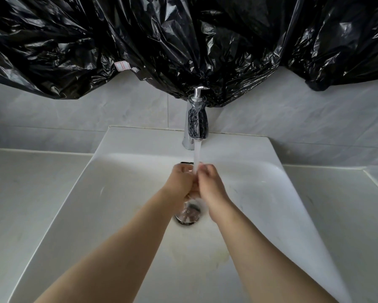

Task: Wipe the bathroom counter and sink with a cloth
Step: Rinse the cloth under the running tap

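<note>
under the stream of water point(196, 156), just above the drain point(188, 215), the left hand point(181, 180) and the right hand point(210, 182) are held pressed together, backs up and fingers curled in toward each other. whether anything is gripped between them cannot be told: the place where they meet is blurred by the water, and no cloth is seen there or anywhere else in view. the sink point(118, 193) is spread all round the joined hands and appears widest from left to right beneath them. the counter point(19, 193) is laid out beyond its rim on both sides, each stretch nearer the hand of its own side. straight ahead of the hands the faucet point(194, 125) is mounted on the back ledge, and it is judged the one thing to be worked around in wiping. above it a black plastic sheet point(183, 40) is hung over the tiled wall point(293, 119). a cloth is judged to be needed before any wiping is begun.
</note>
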